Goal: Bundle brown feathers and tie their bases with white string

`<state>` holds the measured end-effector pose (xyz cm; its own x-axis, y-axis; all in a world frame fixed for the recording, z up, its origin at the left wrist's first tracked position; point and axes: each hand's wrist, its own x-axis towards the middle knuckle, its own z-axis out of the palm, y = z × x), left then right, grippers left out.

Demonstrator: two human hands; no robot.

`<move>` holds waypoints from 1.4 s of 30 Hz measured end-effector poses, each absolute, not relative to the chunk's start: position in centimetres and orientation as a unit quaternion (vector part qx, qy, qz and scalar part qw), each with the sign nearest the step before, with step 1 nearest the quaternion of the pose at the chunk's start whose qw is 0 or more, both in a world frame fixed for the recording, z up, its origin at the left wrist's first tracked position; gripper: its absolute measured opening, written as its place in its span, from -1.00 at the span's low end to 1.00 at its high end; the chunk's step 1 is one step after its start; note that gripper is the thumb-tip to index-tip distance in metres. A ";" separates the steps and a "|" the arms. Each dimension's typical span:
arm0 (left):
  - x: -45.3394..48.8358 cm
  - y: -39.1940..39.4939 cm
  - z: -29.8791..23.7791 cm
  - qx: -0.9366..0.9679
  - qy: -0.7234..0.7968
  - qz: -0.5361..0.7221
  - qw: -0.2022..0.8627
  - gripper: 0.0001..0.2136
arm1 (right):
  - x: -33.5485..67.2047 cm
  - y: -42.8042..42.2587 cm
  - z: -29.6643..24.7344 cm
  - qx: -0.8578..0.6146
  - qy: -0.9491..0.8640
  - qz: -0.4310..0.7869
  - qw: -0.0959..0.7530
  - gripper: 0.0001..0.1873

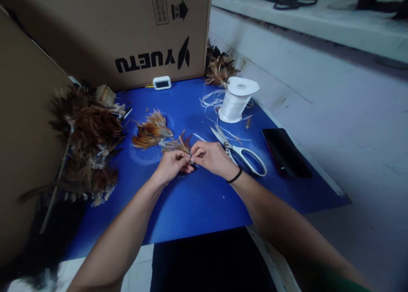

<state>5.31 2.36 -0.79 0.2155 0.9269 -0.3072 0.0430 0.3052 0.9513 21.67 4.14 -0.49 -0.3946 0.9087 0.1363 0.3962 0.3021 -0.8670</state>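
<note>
My left hand (172, 164) and my right hand (212, 157) meet over the blue table top (197, 202), fingers pinched together on the quill end of a small bundle of brown feathers (177, 145). A thin white string seems to run between the fingertips. A second small bunch of orange-brown feathers (151, 131) lies just beyond my left hand. White-handled scissors (239, 149) lie right behind my right hand, and a spool of white string (236, 100) stands further back with loose loops around it.
A big heap of dark brown feathers (86, 143) fills the left side beside a cardboard wall. A large cardboard box (127, 32) stands at the back, a small white clock (162, 83) before it. A black phone (285, 152) lies right. More feathers (219, 69) sit behind the spool.
</note>
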 end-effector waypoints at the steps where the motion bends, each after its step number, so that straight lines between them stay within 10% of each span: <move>1: 5.3 2.4 -0.8 0.468 0.517 0.356 0.622 -0.70 | 21.6 4.1 -0.5 -0.448 -0.734 0.389 0.331 -0.86; 42: 5.0 2.4 -0.3 0.455 0.488 0.378 0.642 -0.78 | 21.2 4.5 0.5 -0.516 -0.483 0.623 0.335 -0.75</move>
